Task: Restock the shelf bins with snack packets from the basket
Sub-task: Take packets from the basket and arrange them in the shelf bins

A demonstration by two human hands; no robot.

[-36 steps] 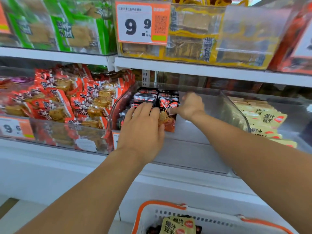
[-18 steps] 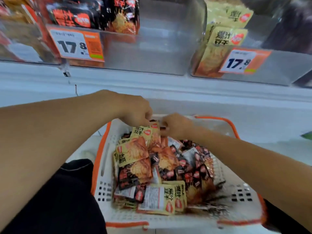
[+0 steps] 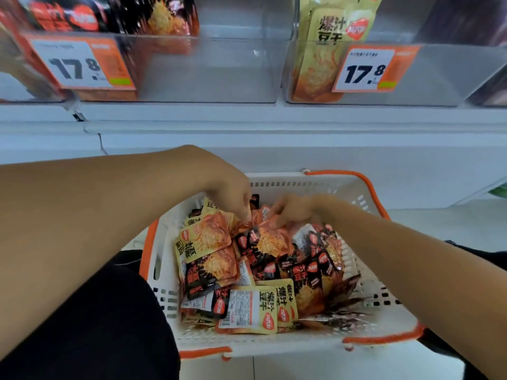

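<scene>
While both forearms reach down from the head camera's vantage, the left hand (image 3: 231, 192) and right hand (image 3: 292, 208) meet over the far end of a white basket (image 3: 315, 185) with orange handles, which sits on the floor below a white shelf (image 3: 247, 127). The basket is heaped with snack packets (image 3: 255, 272), yellow ones and black-and-orange ones mixed together. The left hand's fingers (image 3: 242, 212) curl downward, their tips touching the top of the heap just beside a yellow packet (image 3: 204, 237); motion blur hides whether they pinch anything. The right hand's fingers (image 3: 277, 212) are bent and press on the upper edge of a black-and-orange packet (image 3: 267, 241) that lies tilted at the top of the pile, directly under that hand; whether the thumb closes round it cannot be told. The two hands are near each other, almost touching.

Above, two clear shelf bins stand side by side. The left bin (image 3: 208, 75) holds black-and-orange packets at its left end, behind a price tag (image 3: 79, 64) reading 17.8. The right bin (image 3: 439, 75) holds upright yellow packets (image 3: 337, 28) at its left end, behind a second price tag (image 3: 370, 68) also reading 17.8. Dark clothing shows at the lower left.
</scene>
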